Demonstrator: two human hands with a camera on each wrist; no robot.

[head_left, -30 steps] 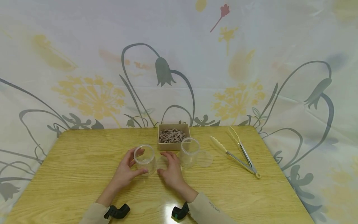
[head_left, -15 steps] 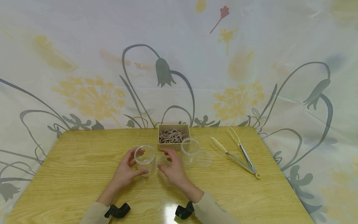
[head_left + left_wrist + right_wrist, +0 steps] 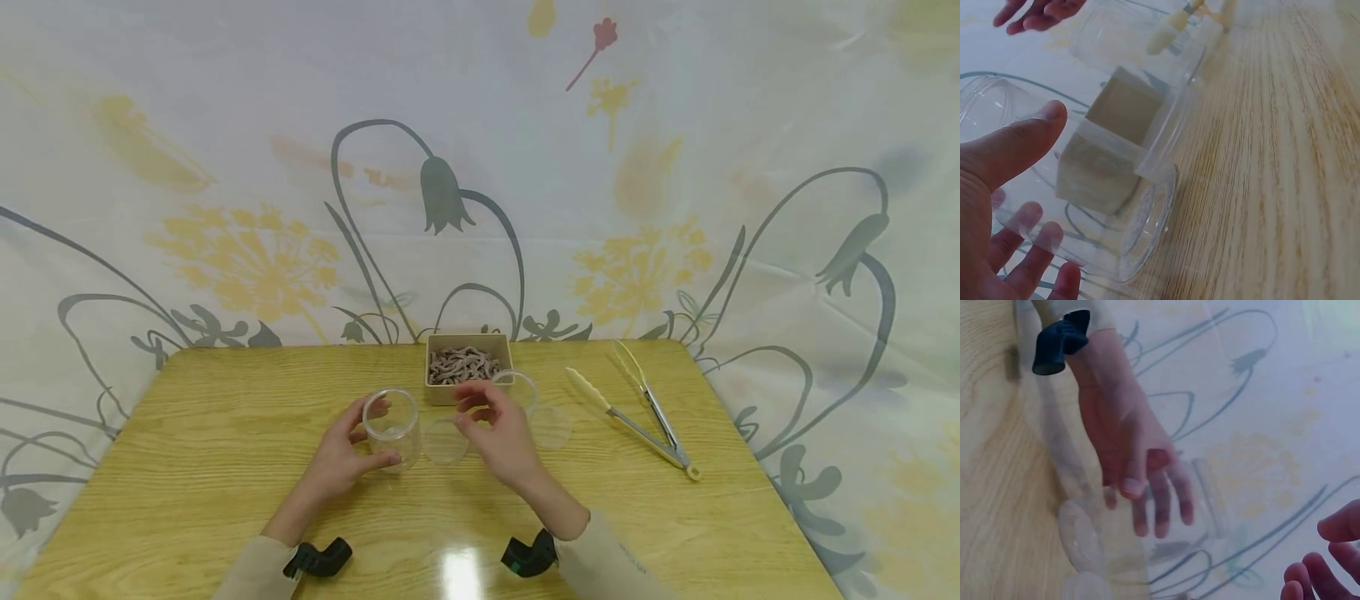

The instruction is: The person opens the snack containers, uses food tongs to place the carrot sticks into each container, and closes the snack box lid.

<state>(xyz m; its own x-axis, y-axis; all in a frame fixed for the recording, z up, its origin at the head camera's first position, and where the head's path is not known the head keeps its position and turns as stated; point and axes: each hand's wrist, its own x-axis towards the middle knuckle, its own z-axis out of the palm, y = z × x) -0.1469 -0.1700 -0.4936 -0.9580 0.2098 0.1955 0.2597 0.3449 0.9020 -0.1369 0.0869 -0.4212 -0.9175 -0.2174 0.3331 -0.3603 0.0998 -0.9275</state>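
My left hand (image 3: 337, 458) grips an upright clear jar (image 3: 394, 446), thumb on the near side and fingers around the far side. In the left wrist view the jar's wall (image 3: 1079, 247) shows the fingers through it, and its base is at the tabletop. My right hand (image 3: 506, 437) hovers to the right with loosely bent fingers and nothing in them. It overlaps a second clear jar, leaving mostly the rim (image 3: 534, 390) visible in the head view. A clear round lid (image 3: 446, 443) lies between the hands; another clear lid (image 3: 552, 427) lies right of the second jar.
A beige box (image 3: 450, 397) full of greyish-brown curled strips (image 3: 463, 365) stands at the back middle of the wooden table (image 3: 225, 433). Spread tongs (image 3: 645, 433) with cream tips lie on the right. A printed floral curtain (image 3: 480, 167) hangs behind the table.
My right hand has moved right and slightly up, away from the held jar, uncovering the lid between the hands and covering much of the second jar. My left hand keeps its grip.
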